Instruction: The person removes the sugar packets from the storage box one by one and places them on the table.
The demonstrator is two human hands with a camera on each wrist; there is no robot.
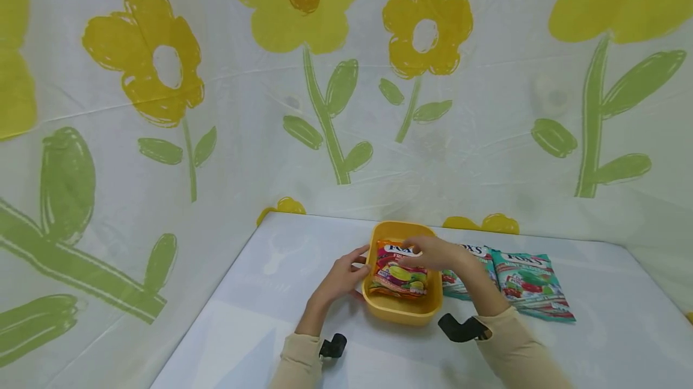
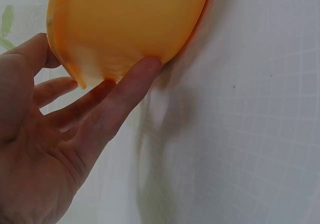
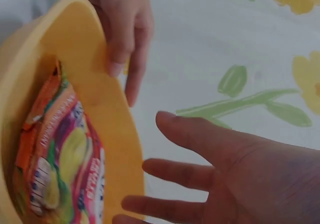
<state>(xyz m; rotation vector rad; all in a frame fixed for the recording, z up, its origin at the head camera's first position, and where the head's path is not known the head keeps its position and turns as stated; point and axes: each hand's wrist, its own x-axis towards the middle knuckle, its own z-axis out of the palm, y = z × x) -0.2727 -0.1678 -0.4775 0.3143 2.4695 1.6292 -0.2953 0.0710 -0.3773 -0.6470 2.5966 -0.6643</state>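
Note:
A red and orange bag of Fox's candy (image 1: 399, 273) lies inside a yellow plastic tub (image 1: 403, 315) on the white table. My left hand (image 1: 341, 278) holds the tub's left side, thumb at the rim and fingers against the outer wall; in the left wrist view the fingers (image 2: 135, 81) touch that wall. Over the tub's right side, near the candy bag, hovers my right hand (image 1: 433, 252). The right wrist view shows its fingers (image 3: 172, 209) spread and fairly straight, with nothing held.
Two teal Fox's candy bags lie right of the tub: one (image 1: 533, 281) in full sight, the other (image 1: 457, 284) partly behind my right hand and forearm. A flowered cloth (image 1: 487, 166) hangs behind the table (image 1: 271, 311).

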